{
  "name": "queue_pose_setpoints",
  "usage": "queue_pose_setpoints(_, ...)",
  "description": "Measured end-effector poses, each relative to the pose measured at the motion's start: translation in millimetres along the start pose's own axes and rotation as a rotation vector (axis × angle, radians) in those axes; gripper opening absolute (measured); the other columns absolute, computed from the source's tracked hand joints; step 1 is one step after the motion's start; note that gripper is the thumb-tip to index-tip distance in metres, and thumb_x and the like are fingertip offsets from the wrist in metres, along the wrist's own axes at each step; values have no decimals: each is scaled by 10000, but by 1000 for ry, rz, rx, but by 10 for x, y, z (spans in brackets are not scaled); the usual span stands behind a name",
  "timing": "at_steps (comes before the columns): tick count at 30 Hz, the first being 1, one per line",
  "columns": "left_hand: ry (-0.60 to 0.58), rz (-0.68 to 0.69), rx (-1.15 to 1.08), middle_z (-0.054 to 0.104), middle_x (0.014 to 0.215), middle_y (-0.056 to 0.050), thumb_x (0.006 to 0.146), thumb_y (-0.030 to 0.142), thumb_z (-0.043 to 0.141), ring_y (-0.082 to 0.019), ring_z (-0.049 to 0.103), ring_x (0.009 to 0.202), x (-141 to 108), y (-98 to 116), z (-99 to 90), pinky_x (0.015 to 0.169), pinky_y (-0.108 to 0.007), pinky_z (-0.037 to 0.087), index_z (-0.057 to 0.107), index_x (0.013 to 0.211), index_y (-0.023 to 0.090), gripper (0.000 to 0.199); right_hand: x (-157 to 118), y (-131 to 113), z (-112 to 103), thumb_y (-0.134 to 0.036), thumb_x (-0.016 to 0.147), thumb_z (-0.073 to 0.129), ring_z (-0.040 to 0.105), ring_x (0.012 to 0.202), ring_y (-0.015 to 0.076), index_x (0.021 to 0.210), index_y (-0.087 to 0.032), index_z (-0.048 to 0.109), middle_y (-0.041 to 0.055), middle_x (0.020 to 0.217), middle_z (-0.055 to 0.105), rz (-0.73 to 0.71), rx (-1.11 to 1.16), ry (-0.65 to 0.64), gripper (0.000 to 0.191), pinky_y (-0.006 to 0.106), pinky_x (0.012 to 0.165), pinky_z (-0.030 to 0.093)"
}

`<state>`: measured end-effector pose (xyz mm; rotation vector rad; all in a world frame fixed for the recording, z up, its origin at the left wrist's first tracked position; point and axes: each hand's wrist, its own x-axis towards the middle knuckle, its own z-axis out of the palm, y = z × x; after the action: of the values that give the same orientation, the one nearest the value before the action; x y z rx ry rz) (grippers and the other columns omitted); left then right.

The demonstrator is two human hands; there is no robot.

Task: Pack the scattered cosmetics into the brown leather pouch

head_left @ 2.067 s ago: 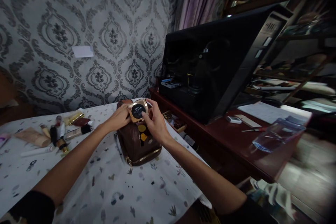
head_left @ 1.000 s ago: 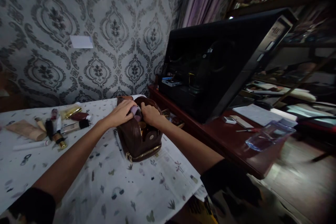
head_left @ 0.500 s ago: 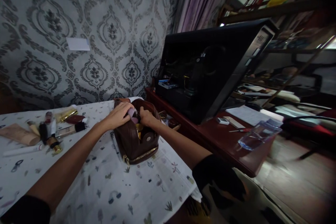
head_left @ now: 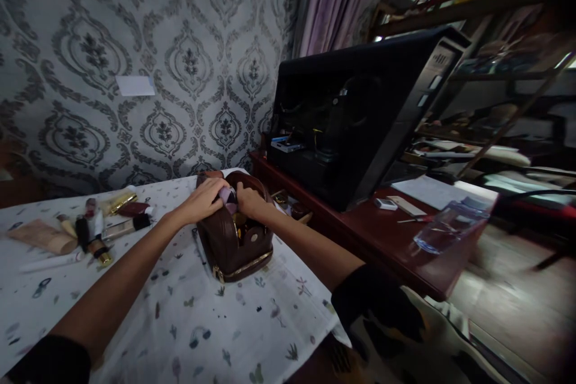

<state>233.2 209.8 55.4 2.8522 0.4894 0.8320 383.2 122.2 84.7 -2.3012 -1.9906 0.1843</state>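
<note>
The compact, held above the bag [head_left: 240,253] two seconds earlier, was out of sight. The right hand [head_left: 250,200] had dipped inside, fingertips hidden, its grip impossible to tell; the left hand [head_left: 207,199] clasped the bag's rim. The bag stood on the cloth [head_left: 148,327].

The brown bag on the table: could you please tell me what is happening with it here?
Someone is working at the open brown bag with both bare hands. The left hand is at its rim, beside a light purple item; the right hand reaches into the opening, and what it holds, if anything, cannot be seen. The bag stands on a patterned white cloth, where a beige tube and other cosmetics lie to the left.
</note>
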Motion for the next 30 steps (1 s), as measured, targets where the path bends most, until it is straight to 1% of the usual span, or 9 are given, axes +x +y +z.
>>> queue_pose_setpoints(6,-13,-11,-4,601,1138,-105,820,201,452,-278,539,1113,-4,0,-7,992,-451,445,531,1104,201,294,-306,-4,-248,-178,960,513,629,1154,307,1118,-109,638,217,1218,650,-155,-52,94,213,345,900,491)
queue_pose_setpoints(9,-26,1,-20,593,1172,-113,848,220,442,-278,528,1130,-17,-7,-29,1004,-455,434,521,1129,197,293,-609,76,-259,-279,1005,470,681,1018,270,971,-152,688,154,1053,715,-236,-54,104,255,326,854,495)
queue_pose_setpoints(11,-45,13,-25,594,1164,-107,875,233,428,-270,530,1120,-20,-8,-56,998,-441,433,514,1133,202,273,-840,131,-175,-290,1011,471,694,934,248,940,-154,681,124,960,725,-342,-50,124,260,330,844,495)
queue_pose_setpoints(13,-64,11,-28,596,1148,-98,894,239,414,-261,535,1107,-13,-3,-92,990,-427,432,508,1125,206,252,-1051,178,-36,-254,996,505,679,921,241,885,-142,668,115,926,715,-449,-51,143,227,369,915,476)
queue_pose_setpoints(17,-107,-15,-33,605,1130,-93,895,248,411,-254,544,1089,32,25,-182,982,-417,429,511,1070,207,206,-1300,259,256,-198,956,567,626,1059,257,1005,-147,654,109,1022,688,-544,51,276,112,464,1059,411)
queue_pose_setpoints(21,-155,-25,-32,625,1099,-77,880,252,418,-245,562,1057,84,43,-261,958,-392,442,526,1024,211,184,-1332,337,362,-156,953,538,597,1130,266,1076,-147,631,129,1067,671,-608,214,386,155,454,1052,445)
queue_pose_setpoints(25,-183,-27,-33,638,1087,-68,883,263,420,-237,570,1049,113,53,-300,948,-367,450,543,990,208,172,-1243,358,258,-141,973,442,566,1190,243,1187,-149,576,151,1217,621,-585,543,410,253,405,1031,468)
queue_pose_setpoints(28,-190,-32,-36,635,1094,-70,888,270,417,-236,569,1051,119,69,-303,955,-369,448,543,982,203,171,-1013,299,125,-157,941,462,597,1110,217,1122,-181,589,91,1131,645,-433,954,273,222,382,1002,468)
queue_pose_setpoints(30,-187,-46,-32,630,1101,-73,887,275,413,-238,566,1054,115,72,-297,959,-376,448,541,1013,200,194,-758,232,46,-238,936,500,631,953,197,935,-187,602,49,928,647,-306,1257,40,115,335,886,509)
